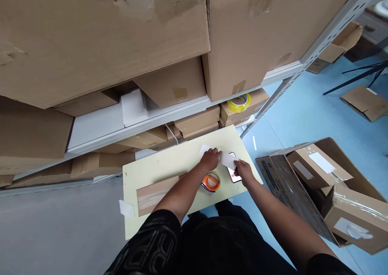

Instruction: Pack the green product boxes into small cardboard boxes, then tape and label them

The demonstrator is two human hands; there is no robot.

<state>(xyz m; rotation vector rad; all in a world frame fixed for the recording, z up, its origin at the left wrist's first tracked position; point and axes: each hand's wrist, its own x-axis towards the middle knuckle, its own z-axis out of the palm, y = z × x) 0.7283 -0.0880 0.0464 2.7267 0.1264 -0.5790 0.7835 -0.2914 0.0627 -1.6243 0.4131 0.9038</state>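
Over a pale yellow table [169, 162], my right hand [244, 171] pinches the right end of a white paper strip [228, 160]. At the strip's other end is my left hand [211, 159], its fingers closed on the paper; more white paper [204, 149] shows beyond these fingers. Partly beneath the strip and my right hand lies a phone [235, 175] with a lit screen. An orange-rimmed roll of tape [211, 182] rests close to my left wrist. A narrow cardboard box [154, 196] with tape along it lies left of my left forearm, which covers part of it.
Metal shelving [194, 105] with large cartons [260, 36] rises behind the table. A yellow tape roll [239, 103] sits on a lower carton. To the right, a big open carton [279, 182] on the blue floor holds taped boxes [321, 166]. A white paper piece [126, 208] overhangs the table's left edge.
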